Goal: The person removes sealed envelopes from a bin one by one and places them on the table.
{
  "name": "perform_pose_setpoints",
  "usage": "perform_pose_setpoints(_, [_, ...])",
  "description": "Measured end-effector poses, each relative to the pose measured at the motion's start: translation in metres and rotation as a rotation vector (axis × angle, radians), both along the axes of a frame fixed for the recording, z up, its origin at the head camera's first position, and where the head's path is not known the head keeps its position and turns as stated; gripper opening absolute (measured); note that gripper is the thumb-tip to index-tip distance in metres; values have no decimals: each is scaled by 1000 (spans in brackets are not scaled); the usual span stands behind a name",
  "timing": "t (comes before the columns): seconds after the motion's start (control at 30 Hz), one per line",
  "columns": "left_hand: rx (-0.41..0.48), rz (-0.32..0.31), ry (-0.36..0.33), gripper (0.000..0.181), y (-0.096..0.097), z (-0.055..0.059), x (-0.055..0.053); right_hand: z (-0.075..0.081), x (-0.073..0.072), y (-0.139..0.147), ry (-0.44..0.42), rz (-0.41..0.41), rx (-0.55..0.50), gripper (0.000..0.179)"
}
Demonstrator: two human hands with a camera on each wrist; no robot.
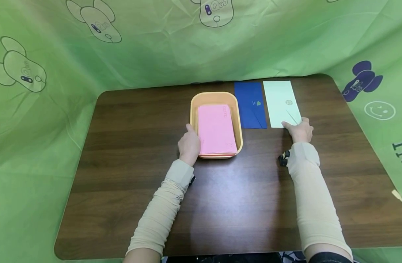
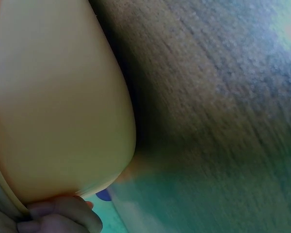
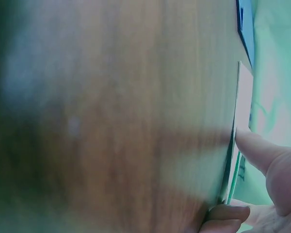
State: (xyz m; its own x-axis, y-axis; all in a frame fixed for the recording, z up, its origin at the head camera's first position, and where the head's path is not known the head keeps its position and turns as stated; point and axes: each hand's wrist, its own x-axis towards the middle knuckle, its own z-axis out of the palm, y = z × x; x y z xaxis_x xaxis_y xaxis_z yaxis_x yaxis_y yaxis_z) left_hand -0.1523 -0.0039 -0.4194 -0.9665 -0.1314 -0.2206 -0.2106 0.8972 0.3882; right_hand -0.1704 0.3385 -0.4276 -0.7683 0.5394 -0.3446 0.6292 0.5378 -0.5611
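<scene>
On the left side of a pale orange plastic tray [image 1: 240, 144], my left hand [image 1: 189, 145] grips the rim. The left wrist view shows its curled fingers [image 2: 63, 213] at the tray's edge. A stack of pink envelopes [image 1: 217, 129] lies in the tray. My right hand [image 1: 299, 130] holds the near end of a mint-green envelope [image 1: 280, 98], thumb at the left corner and fingers at the right edge. From the right wrist, the thumb [image 3: 257, 148] lies against the envelope's edge, with fingertips at its other side.
Between the tray and the mint-green envelope lies a dark blue envelope [image 1: 250, 106]. Both envelopes are near the back edge of the brown wooden table [image 1: 132, 175]. A green printed curtain [image 1: 155, 54] hangs behind and beside the table.
</scene>
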Motion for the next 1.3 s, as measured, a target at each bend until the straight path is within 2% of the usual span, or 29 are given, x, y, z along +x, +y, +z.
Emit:
perform_pose_setpoints(0.23, [-10, -7, 20, 25, 1, -2, 1, -2, 3, -3, -4, -17, -18, 83])
perform_pose_setpoints(0.4, [-6, -5, 22, 22, 1, -3, 1, 0, 3, -23, 25, -9, 28, 74])
perform_pose_setpoints(0.57, [-6, -3, 6, 24, 1, -2, 1, 17, 4, -69, 132, 137, 97, 61])
perform_pose_setpoints(0.7, [-3, -6, -4, 28, 0, 0, 2, 28, 17, -118, 271, 309, 154, 44])
perform_pose_setpoints(0.77, [-2, -6, -5, 28, 0, 0, 3, 32, 26, -140, 305, 402, 188, 36])
perform_pose_setpoints(0.87, [10, 6, -4, 24, -1, -1, 3, 36, 38, -165, 269, 551, 258, 37])
perform_pose_setpoints(0.97, [15, 18, -1, 23, -1, -1, 4, 36, 46, -180, 190, 652, 355, 44])
perform_pose_setpoints(1.13, [9, 23, -14, 25, 0, 0, 4, 35, 50, -190, 141, 660, 497, 57])
perform_pose_setpoints(1.3, [8, 24, -24, 26, 3, 1, 5, 34, 47, -192, 98, 656, 539, 64])
